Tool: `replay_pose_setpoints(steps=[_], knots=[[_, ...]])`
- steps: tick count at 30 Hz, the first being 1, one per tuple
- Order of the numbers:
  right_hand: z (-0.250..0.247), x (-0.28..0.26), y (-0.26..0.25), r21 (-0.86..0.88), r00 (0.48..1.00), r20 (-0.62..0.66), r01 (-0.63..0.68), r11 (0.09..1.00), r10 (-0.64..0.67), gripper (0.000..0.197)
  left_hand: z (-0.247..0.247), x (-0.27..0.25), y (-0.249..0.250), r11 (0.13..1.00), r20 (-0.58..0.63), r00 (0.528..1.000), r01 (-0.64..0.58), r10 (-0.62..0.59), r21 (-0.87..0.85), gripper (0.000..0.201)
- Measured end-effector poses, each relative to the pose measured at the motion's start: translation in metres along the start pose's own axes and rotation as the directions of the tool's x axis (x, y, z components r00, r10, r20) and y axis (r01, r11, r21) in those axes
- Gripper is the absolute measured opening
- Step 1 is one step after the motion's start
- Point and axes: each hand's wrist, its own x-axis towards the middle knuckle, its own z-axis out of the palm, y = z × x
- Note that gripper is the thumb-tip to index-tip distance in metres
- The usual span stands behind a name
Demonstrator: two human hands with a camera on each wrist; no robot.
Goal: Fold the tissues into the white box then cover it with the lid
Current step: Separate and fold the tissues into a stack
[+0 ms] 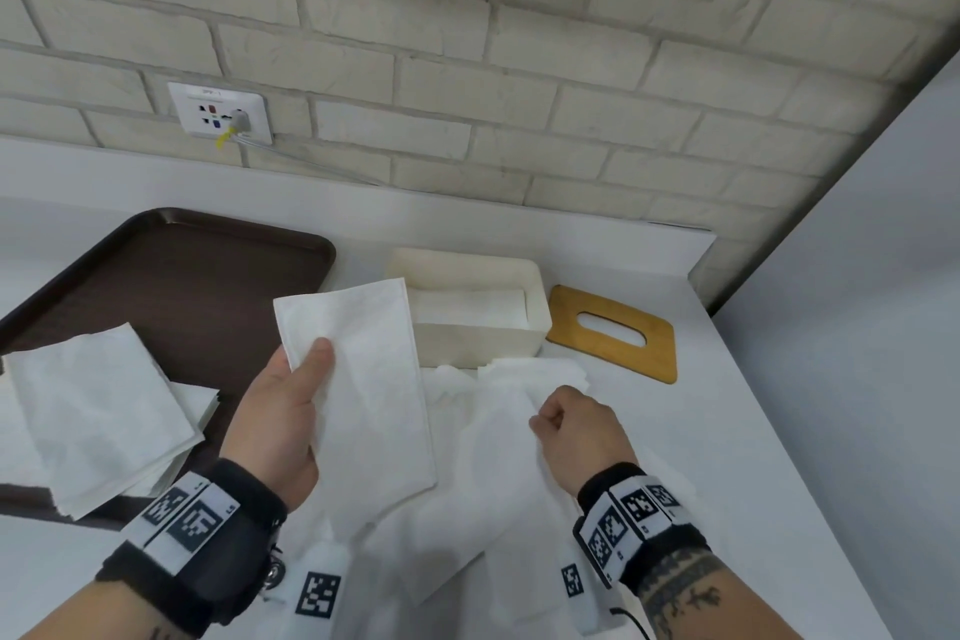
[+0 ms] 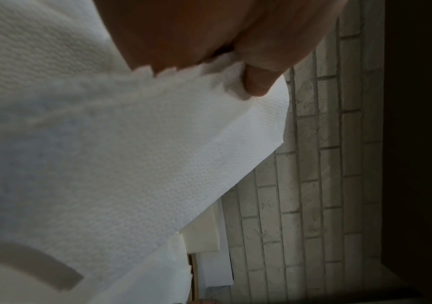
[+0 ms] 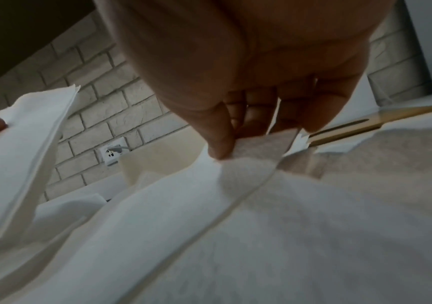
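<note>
My left hand (image 1: 291, 411) holds a folded white tissue (image 1: 363, 379) lifted above the counter, thumb on top; the same folded tissue (image 2: 157, 154) fills the left wrist view. My right hand (image 1: 566, 424) pinches an edge of a loose tissue (image 1: 519, 457) lying on the counter, and the pinch on the loose tissue (image 3: 248, 156) shows in the right wrist view. The white box (image 1: 483, 335) stands open behind the hands with folded tissues inside. Its wooden lid (image 1: 613, 333) with an oval slot lies flat to the right of the box.
A dark brown tray (image 1: 171, 270) at the left carries a stack of unfolded tissues (image 1: 104, 416). A brick wall with a power socket (image 1: 221, 112) and plugged cable runs behind the counter. The counter's right edge (image 1: 779, 431) drops off beside the lid.
</note>
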Motion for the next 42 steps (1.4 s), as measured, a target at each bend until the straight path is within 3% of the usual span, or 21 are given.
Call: replay_pose_setpoints(steps=[6, 9, 11, 15, 18, 23, 27, 29, 36, 42], knots=[[-0.017, -0.006, -0.006, 0.122, 0.986, -0.155, 0.079, 0.989, -0.060, 0.012, -0.004, -0.001, 0.005, 1.000, 0.026, 1.000, -0.006, 0.005, 0.009, 0.024], [-0.033, -0.008, -0.012, 0.207, 0.949, -0.268, 0.227, 0.952, -0.168, 0.005, -0.003, 0.002, 0.010, 0.999, 0.038, 0.999, -0.028, 0.027, 0.024, 0.023], [-0.044, -0.009, -0.015, 0.140, 0.901, -0.334, 0.338, 0.931, -0.277, 0.009, -0.001, 0.004, 0.013, 0.998, 0.050, 0.998, -0.042, 0.039, 0.045, 0.022], [-0.063, -0.009, -0.024, -0.122, 0.748, -0.484, 0.457, 0.881, -0.455, 0.014, 0.004, 0.009, 0.015, 0.996, 0.064, 0.997, -0.044, 0.040, 0.072, 0.022], [-0.074, -0.013, -0.033, -0.183, 0.691, -0.471, 0.531, 0.827, -0.548, 0.012, 0.011, 0.011, 0.016, 0.993, 0.083, 0.996, -0.050, 0.040, 0.111, 0.020], [-0.104, -0.023, -0.060, -0.151, 0.720, -0.268, 0.625, 0.766, -0.641, 0.006, 0.026, 0.015, 0.028, 0.960, 0.099, 0.985, -0.159, 0.139, 0.233, 0.027], [-0.115, -0.013, -0.078, -0.096, 0.604, -0.256, 0.761, 0.642, -0.755, 0.018, 0.040, 0.019, 0.037, 0.951, 0.154, 0.971, -0.215, 0.184, 0.223, 0.026], [-0.117, -0.006, -0.087, -0.091, 0.616, -0.224, 0.758, 0.646, -0.755, 0.020, 0.050, 0.018, 0.036, 0.957, 0.199, 0.967, -0.200, 0.158, 0.212, 0.026], [-0.109, 0.013, -0.113, 0.036, 0.766, -0.154, 0.636, 0.771, -0.624, 0.017, 0.066, 0.013, 0.013, 0.988, 0.313, 0.949, -0.073, 0.028, 0.133, 0.036], [-0.104, 0.017, -0.118, 0.142, 0.822, -0.117, 0.569, 0.810, -0.557, 0.015, 0.069, 0.010, 0.004, 0.987, 0.363, 0.932, -0.050, -0.009, 0.153, 0.045]])
